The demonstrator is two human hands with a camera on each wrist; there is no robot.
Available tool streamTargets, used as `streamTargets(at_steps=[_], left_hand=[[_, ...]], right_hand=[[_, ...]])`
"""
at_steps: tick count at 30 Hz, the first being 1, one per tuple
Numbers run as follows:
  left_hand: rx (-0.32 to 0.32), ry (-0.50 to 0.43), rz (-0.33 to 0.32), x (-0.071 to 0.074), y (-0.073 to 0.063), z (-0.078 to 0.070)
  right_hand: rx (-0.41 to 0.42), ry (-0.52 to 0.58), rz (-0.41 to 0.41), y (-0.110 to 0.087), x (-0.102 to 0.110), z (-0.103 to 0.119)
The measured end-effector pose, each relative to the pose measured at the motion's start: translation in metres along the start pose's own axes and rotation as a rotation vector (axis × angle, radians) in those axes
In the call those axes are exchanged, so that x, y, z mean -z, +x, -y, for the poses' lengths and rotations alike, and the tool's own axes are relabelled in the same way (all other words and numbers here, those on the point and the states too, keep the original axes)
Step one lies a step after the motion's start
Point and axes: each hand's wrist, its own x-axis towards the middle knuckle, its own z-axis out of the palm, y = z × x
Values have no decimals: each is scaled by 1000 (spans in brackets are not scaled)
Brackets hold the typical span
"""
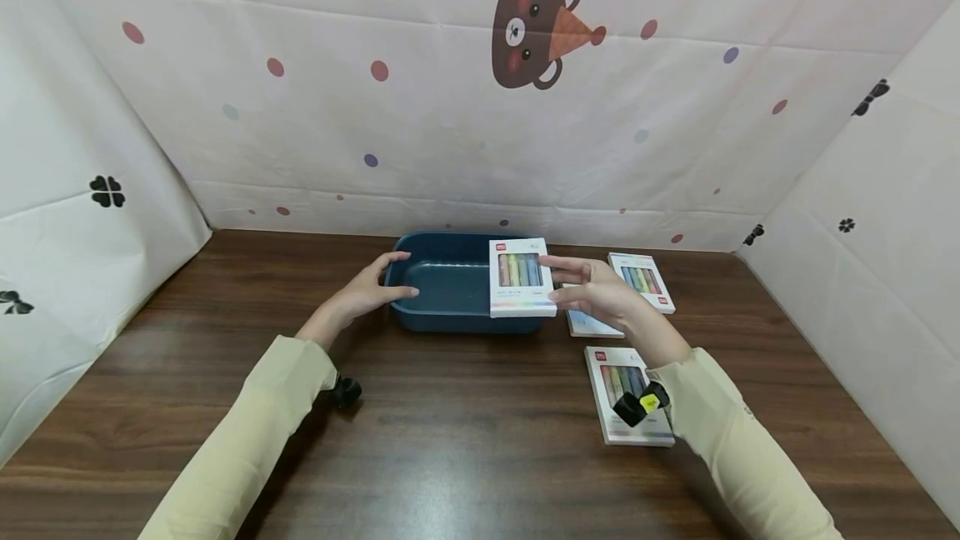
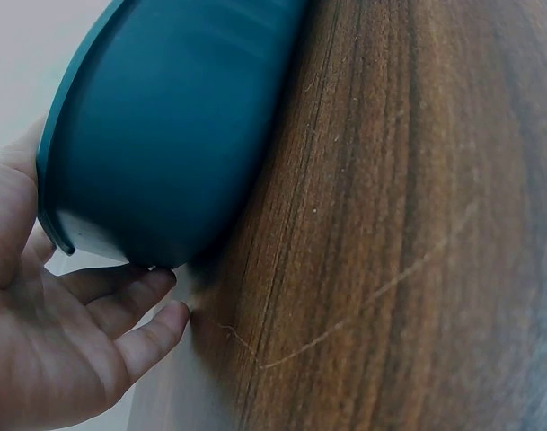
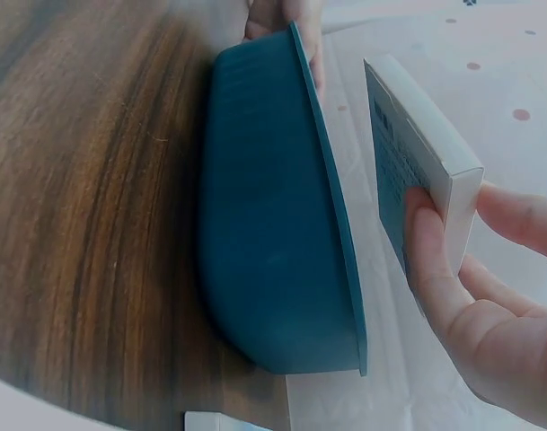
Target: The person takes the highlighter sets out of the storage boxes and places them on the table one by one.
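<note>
A dark blue plastic bin [image 1: 448, 325] stands on the table, with its inner floor visible at the left and middle. My left hand [image 1: 369, 286] grips its left end, thumb over the rim and fingers against the outer wall. In the left wrist view that hand [image 2: 66, 332] curls around the bin wall [image 2: 165, 135]. My right hand [image 1: 592, 288] pinches the right edge of a white box of coloured sticks [image 1: 521, 300], its window facing up. The right wrist view has this box [image 3: 417, 153] above the rim, between thumb and fingers of the hand [image 3: 489, 332].
Right of the bin lie more boxes: one white windowed box [image 1: 641, 280] at the back, a pale blue-faced one [image 1: 591, 325] partly under my right hand, and another windowed box [image 1: 626, 398] nearer, below my wrist. A patterned cloth wall [image 1: 435, 123] rises behind the wooden table [image 1: 450, 440].
</note>
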Motion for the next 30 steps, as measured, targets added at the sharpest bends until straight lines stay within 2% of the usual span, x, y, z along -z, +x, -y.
streamTargets(at_steps=[5, 11, 18, 23, 30], left_hand=[[-1, -9, 0, 0, 1, 2], [-10, -4, 1, 0, 1, 2], [-5, 3, -5, 0, 2, 3], [-2, 7, 2, 0, 1, 2], [3, -1, 1, 0, 1, 1]], right_hand=[[-23, -18, -19, -8, 2, -2], [-9, -63, 2, -19, 7, -7], [-3, -32, 36, -31, 12, -11], [-24, -45, 14, -39, 12, -14], [-19, -52, 31, -49, 13, -18]])
